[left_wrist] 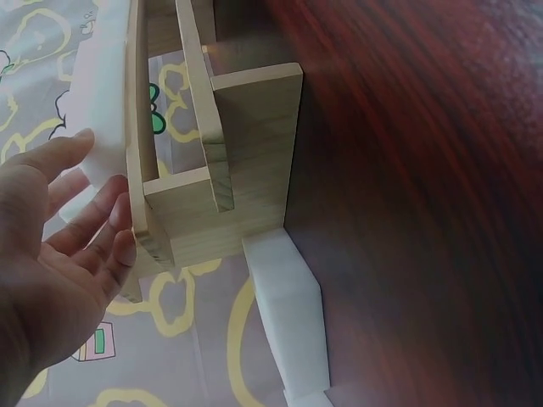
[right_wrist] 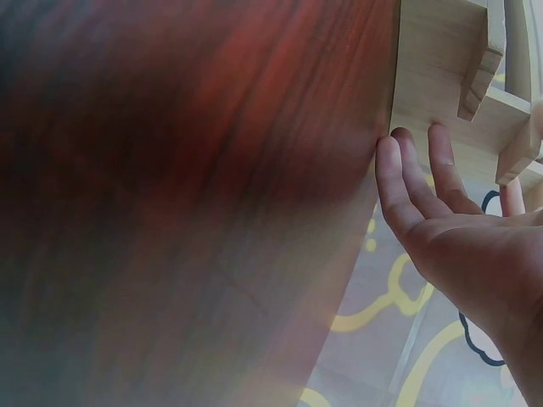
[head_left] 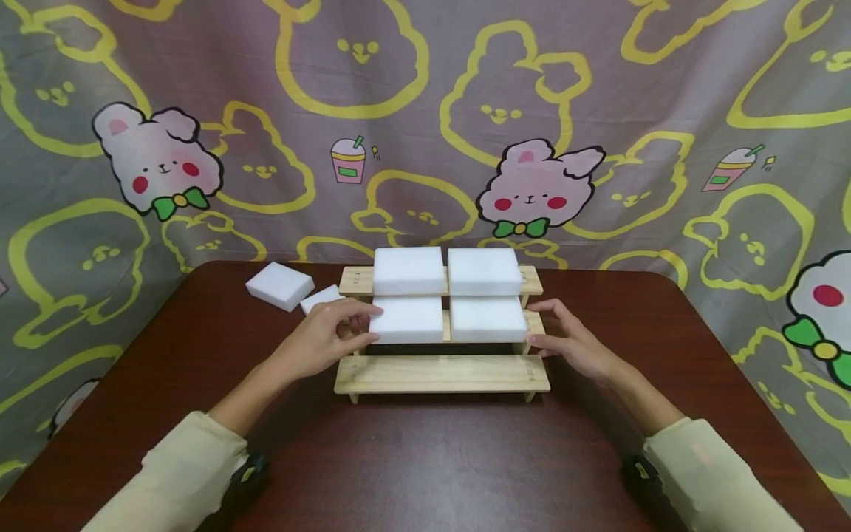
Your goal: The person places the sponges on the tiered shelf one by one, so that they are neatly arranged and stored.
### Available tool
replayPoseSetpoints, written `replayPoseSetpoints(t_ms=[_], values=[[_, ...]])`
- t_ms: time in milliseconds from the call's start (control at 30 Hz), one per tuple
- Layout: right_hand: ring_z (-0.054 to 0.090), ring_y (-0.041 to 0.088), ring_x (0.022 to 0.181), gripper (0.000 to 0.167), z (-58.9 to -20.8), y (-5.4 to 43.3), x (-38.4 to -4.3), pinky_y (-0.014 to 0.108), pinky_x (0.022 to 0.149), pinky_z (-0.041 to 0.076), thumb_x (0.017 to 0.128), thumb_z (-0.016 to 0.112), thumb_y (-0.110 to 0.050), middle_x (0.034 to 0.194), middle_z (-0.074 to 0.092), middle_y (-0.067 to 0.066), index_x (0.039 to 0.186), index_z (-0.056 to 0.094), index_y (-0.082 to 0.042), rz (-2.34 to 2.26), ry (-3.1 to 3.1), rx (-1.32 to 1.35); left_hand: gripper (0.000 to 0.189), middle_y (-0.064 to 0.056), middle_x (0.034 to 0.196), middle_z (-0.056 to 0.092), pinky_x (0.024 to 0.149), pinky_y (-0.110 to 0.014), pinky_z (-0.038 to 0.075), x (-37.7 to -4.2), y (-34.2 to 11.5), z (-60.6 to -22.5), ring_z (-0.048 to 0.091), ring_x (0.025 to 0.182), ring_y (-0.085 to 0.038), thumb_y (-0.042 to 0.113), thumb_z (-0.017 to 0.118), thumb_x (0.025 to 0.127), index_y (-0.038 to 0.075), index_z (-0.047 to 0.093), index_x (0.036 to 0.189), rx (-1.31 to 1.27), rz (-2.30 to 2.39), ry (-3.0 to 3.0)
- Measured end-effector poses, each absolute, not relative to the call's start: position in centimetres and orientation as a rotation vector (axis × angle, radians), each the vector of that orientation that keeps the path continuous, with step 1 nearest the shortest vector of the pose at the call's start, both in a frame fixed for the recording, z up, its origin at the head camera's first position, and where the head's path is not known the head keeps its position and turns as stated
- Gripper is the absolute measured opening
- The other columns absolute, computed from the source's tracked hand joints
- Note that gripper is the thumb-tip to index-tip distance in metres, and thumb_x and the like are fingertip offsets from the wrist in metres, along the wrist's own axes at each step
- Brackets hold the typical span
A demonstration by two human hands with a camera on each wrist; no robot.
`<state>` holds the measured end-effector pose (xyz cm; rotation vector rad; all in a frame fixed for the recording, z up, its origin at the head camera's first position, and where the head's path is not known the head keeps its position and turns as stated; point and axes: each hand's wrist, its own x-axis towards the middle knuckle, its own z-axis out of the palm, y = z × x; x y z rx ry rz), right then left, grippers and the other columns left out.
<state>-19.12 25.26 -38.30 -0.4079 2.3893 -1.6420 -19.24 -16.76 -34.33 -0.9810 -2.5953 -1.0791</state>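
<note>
A three-step wooden rack [head_left: 442, 375] stands on the table. On its middle step lie two white foam blocks, a left block [head_left: 407, 320] and a right block [head_left: 488, 319]. My left hand [head_left: 326, 332] is at the left block's outer end, thumb and forefinger right at its edge; in the left wrist view the fingers [left_wrist: 109, 208] are loosely bent beside the step's end. My right hand [head_left: 578, 343] is at the rack's right end, thumb tip close to the right block's corner. In the right wrist view its fingers [right_wrist: 443, 165] spread loosely by the rack's side panel.
Two more white blocks, a left one [head_left: 408, 270] and a right one [head_left: 484, 271], sit side by side on the top step. Left of the rack, a loose white block [head_left: 279, 285] and another block [head_left: 323, 297] lie on the dark table [head_left: 425, 465]. A patterned curtain [head_left: 412, 140] hangs behind.
</note>
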Motion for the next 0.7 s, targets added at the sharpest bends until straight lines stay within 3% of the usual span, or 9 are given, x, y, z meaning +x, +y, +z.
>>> replayPoseSetpoints(t_ms=[233,467,700], values=[[0.050,0.039,0.125,0.053,-38.3,25.2,-19.1,0.038,0.087,0.055,0.102,0.062,-0.013,0.144,0.043,0.030,0.145,0.035,0.001,-1.640,2.389,-0.410,0.032,-0.001,0.087,0.067,0.066,-0.029,0.049,-19.0,-17.8,-34.1,0.060,0.080,-0.017,0.011,0.084,0.087,0.003,0.074,0.117,-0.948,-1.015,-2.595],[0.052,0.037,0.121,0.052,-38.3,25.3,-19.1,0.039,0.087,0.055,0.102,0.062,-0.013,0.142,0.044,0.030,0.144,0.034,0.002,-1.639,2.393,-0.408,0.032,-0.003,0.088,0.067,0.063,-0.035,0.052,-18.9,-20.2,-34.1,0.061,0.077,-0.020,0.006,0.084,0.086,0.000,0.073,0.116,-0.864,-1.007,-2.609],[0.052,0.036,0.121,0.052,-38.4,25.3,-19.1,0.038,0.086,0.055,0.102,0.061,-0.013,0.142,0.044,0.030,0.144,0.034,0.002,-1.644,2.389,-0.412,0.032,-0.005,0.085,0.069,0.065,-0.029,0.051,-19.4,-22.7,-34.6,0.059,0.071,-0.014,0.006,0.084,0.085,0.000,0.073,0.115,-0.749,-0.943,-2.650]])
